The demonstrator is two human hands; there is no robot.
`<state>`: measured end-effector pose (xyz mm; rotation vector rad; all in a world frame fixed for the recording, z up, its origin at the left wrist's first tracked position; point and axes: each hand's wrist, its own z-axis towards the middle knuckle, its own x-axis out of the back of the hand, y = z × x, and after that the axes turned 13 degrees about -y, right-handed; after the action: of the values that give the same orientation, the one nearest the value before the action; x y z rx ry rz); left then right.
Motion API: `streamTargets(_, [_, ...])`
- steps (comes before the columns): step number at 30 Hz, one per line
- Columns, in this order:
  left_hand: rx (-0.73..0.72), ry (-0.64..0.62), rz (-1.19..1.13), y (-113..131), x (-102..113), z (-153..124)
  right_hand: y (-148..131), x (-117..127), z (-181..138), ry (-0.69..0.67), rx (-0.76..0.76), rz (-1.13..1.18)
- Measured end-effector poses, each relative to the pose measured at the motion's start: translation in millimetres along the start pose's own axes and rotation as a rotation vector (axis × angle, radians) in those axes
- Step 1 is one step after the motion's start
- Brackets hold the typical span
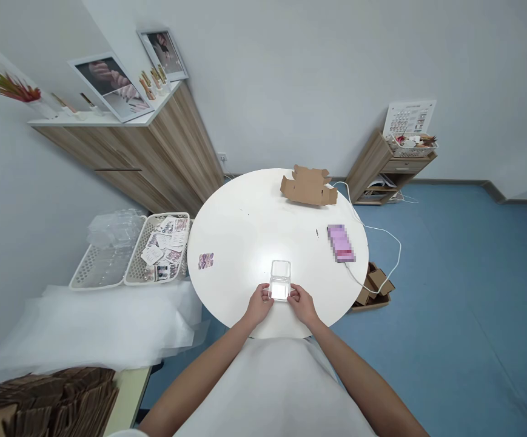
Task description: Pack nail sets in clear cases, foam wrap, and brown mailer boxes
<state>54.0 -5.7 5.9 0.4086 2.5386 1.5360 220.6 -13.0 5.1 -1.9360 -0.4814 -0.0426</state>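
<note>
Head view: left grip and right grip pinch the near half of the clear case between them. It lies open and looks empty at the counter edge. Nail sheet sits well left, untouched.

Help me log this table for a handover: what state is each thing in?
clear case: open, lid folded back, held between left hand and right hand.
cardboard box: flaps open, only partly folded.
phone: lying flat, plugged in.
basket: full of cards.
</note>
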Motion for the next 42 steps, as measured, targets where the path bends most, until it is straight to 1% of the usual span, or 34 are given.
streamTargets(3, [0.029, 0.073, 0.095, -3.3, -2.9, 4.2, 3.9, -2.8, 4.8, 0.015, 0.004, -0.061])
streamTargets(5, [0.056, 0.093, 0.137, -3.5, -5.0, 6.1, 5.4, -4.2, 7.2, 0.028, -0.012, -0.110])
streamTargets(8, [0.063, 0.113, 0.121, -3.8, -7.8, 7.3, 7.4, -6.0, 9.0, 0.027, -0.038, -0.181])
streamTargets(11, [0.064, 0.135, 0.061, -5.3, -9.9, 6.4, 9.6, -7.7, 8.8, 0.022, -0.042, -0.190])
streamTargets(14, [0.067, 0.119, 0.044, -5.0, -11.2, 6.0, 9.8, -8.1, 9.7, -0.002, -0.034, -0.172])
streamTargets(18, [0.044, 0.087, 0.059, 1.8, -11.1, 12.0, 4.5, -3.6, 17.6, -0.028, -0.027, -0.180])
streamTargets(24, [0.031, 0.106, 0.042, 8.6, -10.1, 25.3, -3.6, 5.6, 32.7, -0.047, -0.015, -0.179])
streamTargets(28, [0.033, 0.112, 0.041, 5.7, -10.6, 26.0, -2.2, 5.2, 34.3, -0.036, -0.036, -0.168])
streamTargets(35, [0.054, 0.059, 0.159, 0.7, -12.0, 24.2, 2.1, 2.0, 30.2, -0.050, -0.070, -0.134])
streamTargets(42, [0.018, 0.097, 0.153, -13.8, -12.0, 15.2, 10.9, 2.0, 27.6, -0.059, -0.042, -0.120])
